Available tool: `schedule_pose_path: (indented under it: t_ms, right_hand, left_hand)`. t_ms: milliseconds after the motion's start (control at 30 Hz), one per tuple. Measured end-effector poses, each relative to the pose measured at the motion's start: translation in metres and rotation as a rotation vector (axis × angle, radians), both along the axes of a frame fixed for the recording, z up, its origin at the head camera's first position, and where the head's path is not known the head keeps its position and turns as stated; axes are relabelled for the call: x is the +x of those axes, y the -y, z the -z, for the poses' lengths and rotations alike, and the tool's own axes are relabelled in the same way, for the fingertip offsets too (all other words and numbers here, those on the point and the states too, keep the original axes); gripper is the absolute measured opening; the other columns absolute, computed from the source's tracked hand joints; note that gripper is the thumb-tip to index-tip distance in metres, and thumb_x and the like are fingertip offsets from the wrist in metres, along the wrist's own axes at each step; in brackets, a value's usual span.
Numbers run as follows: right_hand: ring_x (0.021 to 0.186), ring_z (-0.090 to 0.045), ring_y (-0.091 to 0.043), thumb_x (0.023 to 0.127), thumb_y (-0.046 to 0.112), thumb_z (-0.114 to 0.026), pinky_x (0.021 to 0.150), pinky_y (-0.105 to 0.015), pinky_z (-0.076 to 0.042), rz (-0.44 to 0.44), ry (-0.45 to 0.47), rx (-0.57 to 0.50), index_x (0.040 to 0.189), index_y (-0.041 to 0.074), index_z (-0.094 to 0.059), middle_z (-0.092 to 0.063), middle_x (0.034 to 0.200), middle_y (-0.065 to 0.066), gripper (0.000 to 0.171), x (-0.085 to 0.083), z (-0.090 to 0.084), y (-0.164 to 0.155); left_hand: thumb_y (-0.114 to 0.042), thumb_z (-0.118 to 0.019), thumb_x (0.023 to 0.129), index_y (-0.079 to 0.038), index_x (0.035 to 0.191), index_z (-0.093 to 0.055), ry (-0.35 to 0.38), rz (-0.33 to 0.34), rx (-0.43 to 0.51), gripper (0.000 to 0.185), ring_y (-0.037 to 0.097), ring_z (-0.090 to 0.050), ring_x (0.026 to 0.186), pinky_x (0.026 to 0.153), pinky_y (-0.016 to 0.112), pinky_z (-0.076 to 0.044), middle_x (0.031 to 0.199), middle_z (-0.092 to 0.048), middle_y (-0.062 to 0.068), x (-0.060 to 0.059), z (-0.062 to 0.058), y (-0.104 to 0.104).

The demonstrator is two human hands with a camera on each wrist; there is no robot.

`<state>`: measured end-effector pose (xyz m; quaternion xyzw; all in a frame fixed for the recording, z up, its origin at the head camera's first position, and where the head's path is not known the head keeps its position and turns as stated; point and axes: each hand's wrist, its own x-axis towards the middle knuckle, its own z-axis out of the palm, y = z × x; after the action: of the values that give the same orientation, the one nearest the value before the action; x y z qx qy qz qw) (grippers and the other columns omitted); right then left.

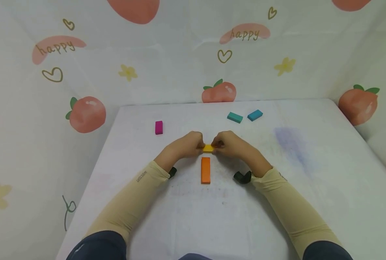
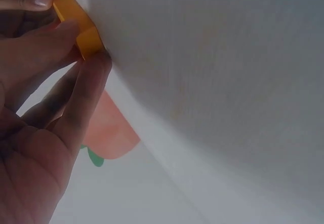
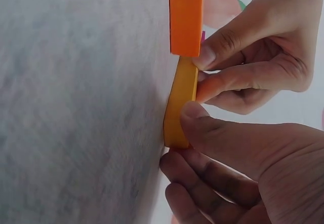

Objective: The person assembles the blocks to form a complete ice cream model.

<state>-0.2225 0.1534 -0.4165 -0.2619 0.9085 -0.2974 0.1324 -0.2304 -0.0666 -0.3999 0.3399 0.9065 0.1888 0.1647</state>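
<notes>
I have both hands on the yellow block (image 1: 208,148), which lies flat on the bench (image 1: 310,173) about midway across, its long side running left to right. My left hand (image 1: 189,143) pinches its left end with curled fingers, thumb and fingertips pressed against the edges; my right hand (image 1: 229,143) does the same at the right end, thumb on the near edge and fingers curled beneath in the right wrist view. Only the middle of the yellow block shows between my knuckles from the head view. Just near of it lies the orange block (image 1: 205,170), flat, its long side running near to far, its far end close to the yellow block's near edge; in the right wrist view the two look almost touching, but I cannot tell whether they meet. Farther off to the left a magenta block (image 1: 158,127) lies by itself. Far and to the right lie a teal block (image 1: 234,117) and a blue block (image 1: 254,115), near each other but apart. A cloth printed with peaches, hearts and the word "happy" hangs behind the bench (image 1: 245,34). No box or tray shows; every block sits directly on the bench.
</notes>
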Motion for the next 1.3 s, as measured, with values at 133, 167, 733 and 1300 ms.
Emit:
schedule_pose_path:
  t_ms: [133, 167, 733, 1300]
  right_hand:
    - [0.099, -0.07, -0.023, 0.094, 0.009, -0.081, 0.093, -0.04, -0.061, -0.01, -0.015, 0.004, 0.112, 0.0, -0.079, -0.076, 0.107, -0.011, 0.02, 0.002, -0.001, 0.001]
    - [0.099, -0.07, -0.023, 0.094, 0.009, -0.081, 0.093, -0.04, -0.061, -0.011, -0.015, 0.004, 0.111, 0.0, -0.079, -0.076, 0.107, -0.011, 0.02, 0.002, -0.001, 0.001]
    - [0.098, -0.069, -0.021, 0.095, 0.012, -0.081, 0.092, -0.038, -0.061, -0.022, 0.018, 0.021, 0.112, 0.002, -0.079, -0.077, 0.106, -0.009, 0.02, 0.004, -0.003, 0.005]
    - [0.097, -0.068, -0.02, 0.094, 0.013, -0.082, 0.093, -0.037, -0.061, -0.022, 0.035, 0.059, 0.114, 0.004, -0.08, -0.077, 0.107, -0.006, 0.022, 0.006, -0.007, 0.008]
  left_hand:
    - [-0.006, -0.073, 0.098, 0.005, 0.11, -0.079, -0.016, 0.005, -0.001, 0.018, 0.017, -0.051, 0.081, 0.075, 0.024, -0.049, 0.095, -0.065, 0.01, 0.003, 0.0, 0.0]
    - [-0.007, -0.074, 0.098, 0.005, 0.109, -0.079, -0.019, 0.004, 0.0, 0.018, 0.017, -0.05, 0.081, 0.074, 0.024, -0.048, 0.095, -0.064, 0.01, 0.003, 0.0, 0.001]
    - [-0.007, -0.074, 0.098, 0.006, 0.117, -0.076, 0.025, -0.085, 0.011, 0.024, 0.019, -0.056, 0.086, 0.082, 0.029, -0.054, 0.103, -0.07, 0.011, 0.011, 0.002, 0.004]
    - [-0.007, -0.074, 0.098, 0.007, 0.124, -0.074, 0.064, -0.147, 0.036, 0.03, 0.021, -0.062, 0.093, 0.089, 0.034, -0.057, 0.112, -0.075, 0.014, 0.018, 0.001, 0.009]
